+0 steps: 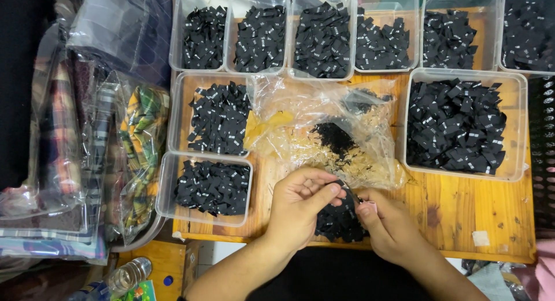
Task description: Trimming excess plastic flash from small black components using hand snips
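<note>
Both hands are meeting over a loose heap of small black fabric labels (338,220) at the bench's (462,214) six-o'clock edge: left hand (298,205) and right hand (387,226) pinching one label between fingertips, picking it apart from the heap. At twelve o'clock, a crumpled clear plastic bag (329,133); clear plastic tubs (462,125) are ringing it, keeping sorted labels apart.

I see a small loose pile of black fabric labels (338,220), each a short folded tab with tiny white marks, heaped on the wooden table (462,214) near its front edge, partly hidden by my left hand (298,208) and right hand (387,226). One single black label (346,192) sits pinched at the top of the pile between the fingertips of both hands, raised just off the heap and tilted. Just behind the pile lies a crumpled clear plastic bag (329,127) with a few more black labels inside.
</note>
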